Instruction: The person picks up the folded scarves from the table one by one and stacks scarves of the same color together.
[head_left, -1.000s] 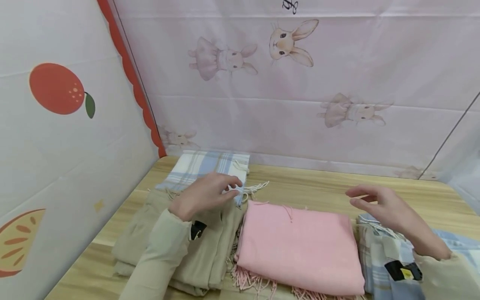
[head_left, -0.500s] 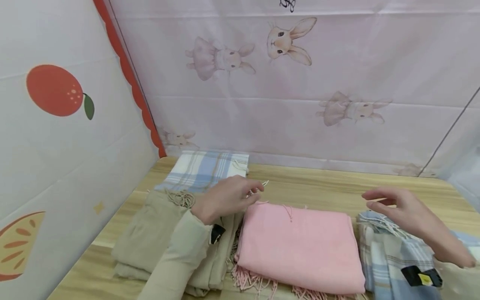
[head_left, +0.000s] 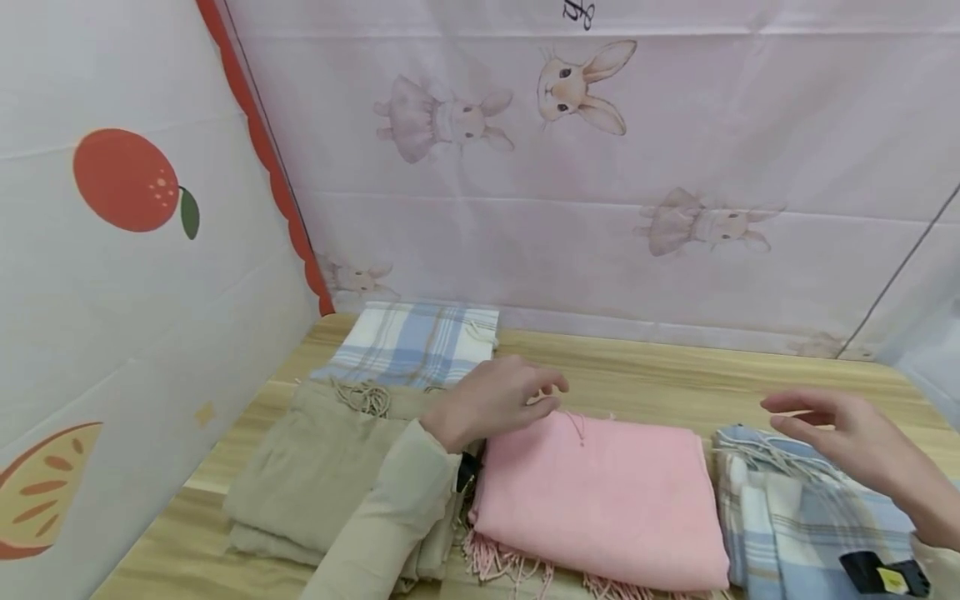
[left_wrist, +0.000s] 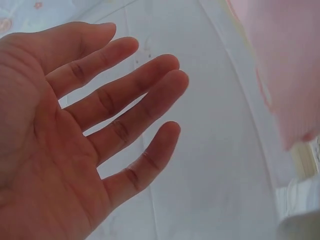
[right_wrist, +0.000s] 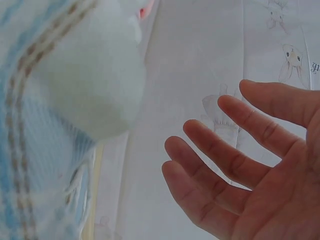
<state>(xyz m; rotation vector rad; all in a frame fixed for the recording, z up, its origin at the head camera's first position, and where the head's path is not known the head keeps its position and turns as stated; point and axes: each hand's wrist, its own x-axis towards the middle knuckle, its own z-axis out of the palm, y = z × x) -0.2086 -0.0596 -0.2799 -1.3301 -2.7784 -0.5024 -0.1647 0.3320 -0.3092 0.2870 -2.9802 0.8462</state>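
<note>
Near centre the left hand (head_left: 497, 402) and at right the right hand (head_left: 847, 429) are hovering relaxed — holding nothing. Lower centre, the pink cloth (head_left: 603, 504) is lying flat, probably keeping its folds.

At least four cloths (head_left: 600, 500) (two hands (head_left: 498, 400) (head_left: 843, 429))

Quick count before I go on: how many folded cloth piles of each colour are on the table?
Beige pile: 1
Pink pile: 1
Blue-and-white plaid: 2, the back-left plaid pile and the right-side plaid pile
Total: 4, taking the right-side plaid as one pile; the right hand and arm partly cover it.
</note>
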